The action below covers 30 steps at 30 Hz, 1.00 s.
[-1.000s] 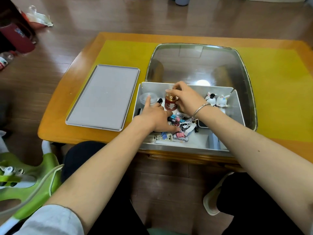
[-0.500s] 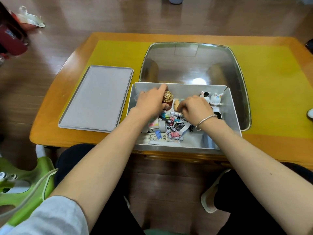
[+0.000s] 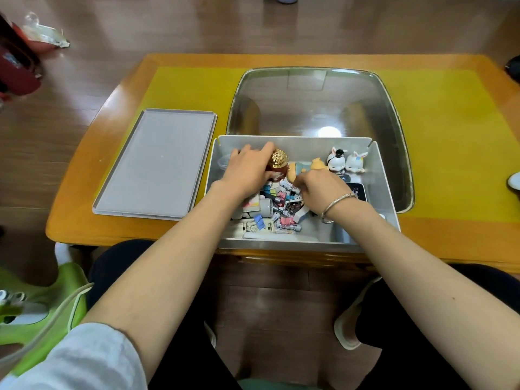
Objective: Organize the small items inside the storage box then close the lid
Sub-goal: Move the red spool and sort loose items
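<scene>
Grey storage box (image 3: 378, 175) corner behind left hand (image 3: 247, 171)

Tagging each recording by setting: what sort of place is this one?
Probably a living room at home: a low orange wooden table with glass inset, wood-look plank floor, and a grey plastic storage box of toy figurines and clips.

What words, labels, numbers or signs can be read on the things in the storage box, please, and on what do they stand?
No text can be read for certain.
Dark device beside the right hand: a pale round mark, too small to read.
White tubes among the binder clips: dark lettering, too blurred to read.
Gold-capped bottle at the left hand: a label, not legible.
</scene>
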{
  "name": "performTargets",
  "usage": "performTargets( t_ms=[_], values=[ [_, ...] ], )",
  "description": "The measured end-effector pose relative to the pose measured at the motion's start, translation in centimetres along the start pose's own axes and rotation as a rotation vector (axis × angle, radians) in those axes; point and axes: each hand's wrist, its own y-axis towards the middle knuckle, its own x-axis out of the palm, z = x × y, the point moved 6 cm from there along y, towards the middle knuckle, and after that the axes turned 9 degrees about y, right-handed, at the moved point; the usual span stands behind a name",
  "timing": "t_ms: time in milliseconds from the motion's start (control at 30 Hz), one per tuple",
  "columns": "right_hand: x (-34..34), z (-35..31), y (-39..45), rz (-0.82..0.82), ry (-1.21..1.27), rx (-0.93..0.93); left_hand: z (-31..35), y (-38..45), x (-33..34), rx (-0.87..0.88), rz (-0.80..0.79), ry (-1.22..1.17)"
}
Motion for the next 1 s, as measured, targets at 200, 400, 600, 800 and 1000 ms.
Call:
performTargets(
  t_ms=[200, 400, 600, 800, 1000],
  values=[
    [-1.9, -0.6, 0.3, 0.092, 0.113, -0.016, -3.2, -0.8, -2.2, -0.059, 0.075, -0.012],
    [-2.0, -2.1, 0.5, 0.138, 0.19, -0.07, -4.3, -1.4, -1.5, 0.051, -0.151, 0.197],
    [-2.0, -2.3, 0.4, 0.15, 0.27, -0.083, -3.9, -1.3, -1.6, 0.065, -0.172, 0.309],
    [-2.5, -1.7, 0.5, 0.221, 0.415, -0.091, -4.0, -1.7, -3.1, 0.043, -0.139, 0.062],
    [-4.0, -1.2, 0.3, 0.374, 0.651, -0.03, -1.9, -3.3, -5.8, 0.102, -0.112, -0.466]
  ],
)
